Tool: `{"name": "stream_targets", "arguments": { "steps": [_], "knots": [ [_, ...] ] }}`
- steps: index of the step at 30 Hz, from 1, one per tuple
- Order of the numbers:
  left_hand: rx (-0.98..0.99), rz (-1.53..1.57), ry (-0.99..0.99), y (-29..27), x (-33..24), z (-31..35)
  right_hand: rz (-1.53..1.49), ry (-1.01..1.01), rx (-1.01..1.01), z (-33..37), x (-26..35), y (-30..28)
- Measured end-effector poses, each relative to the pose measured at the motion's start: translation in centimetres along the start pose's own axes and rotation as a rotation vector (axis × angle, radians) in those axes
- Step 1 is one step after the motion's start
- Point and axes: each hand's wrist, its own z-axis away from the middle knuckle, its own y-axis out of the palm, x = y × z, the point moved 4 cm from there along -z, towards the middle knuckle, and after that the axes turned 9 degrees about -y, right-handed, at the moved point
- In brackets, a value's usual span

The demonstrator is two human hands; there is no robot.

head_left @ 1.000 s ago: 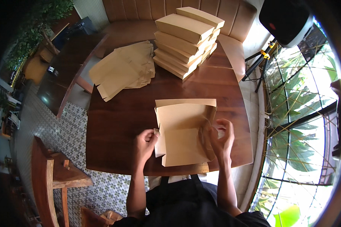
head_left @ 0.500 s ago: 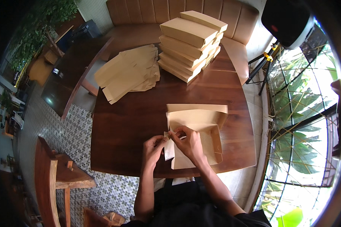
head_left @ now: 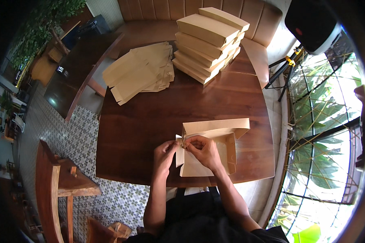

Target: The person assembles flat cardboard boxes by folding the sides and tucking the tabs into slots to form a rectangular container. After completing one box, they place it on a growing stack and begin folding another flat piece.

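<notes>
A partly folded brown cardboard box [head_left: 226, 146] lies near the front edge of the wooden table. Its lid panel stands raised at the far side, and its right wall is upright. At the box's left end, my left hand [head_left: 164, 156] pinches a small flap from outside. My right hand [head_left: 202, 151] reaches over the box and pinches the same corner from inside, fingers curled together. The two hands nearly meet there. The fingertips partly hide the flap, and the left side panel lies folded outward below them.
Flat unfolded cardboard box blanks [head_left: 140, 73] lie in a loose pile at the table's far left. A stack of folded boxes [head_left: 207, 44] rises at the far right. Behind the dark wooden table [head_left: 129, 133] is a brown padded bench [head_left: 162, 30]; a speaker on a stand [head_left: 310, 26] is at right.
The box's lid panel has tilted lower and nearer. Both hands stay at the left corner, with the flap there bent somewhat differently. The view has shifted slightly.
</notes>
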Motion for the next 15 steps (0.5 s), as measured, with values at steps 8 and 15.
{"name": "stream_targets", "arguments": {
  "steps": [8,15],
  "knots": [
    [0.039,0.019,0.079,0.3,0.2,-0.4,0.091,-0.083,0.01,0.2,1.4,0.5],
    [0.021,0.041,-0.006,-0.2,0.1,-0.4,0.134,-0.101,-0.009,0.3,1.8,1.0]
  ]
}}
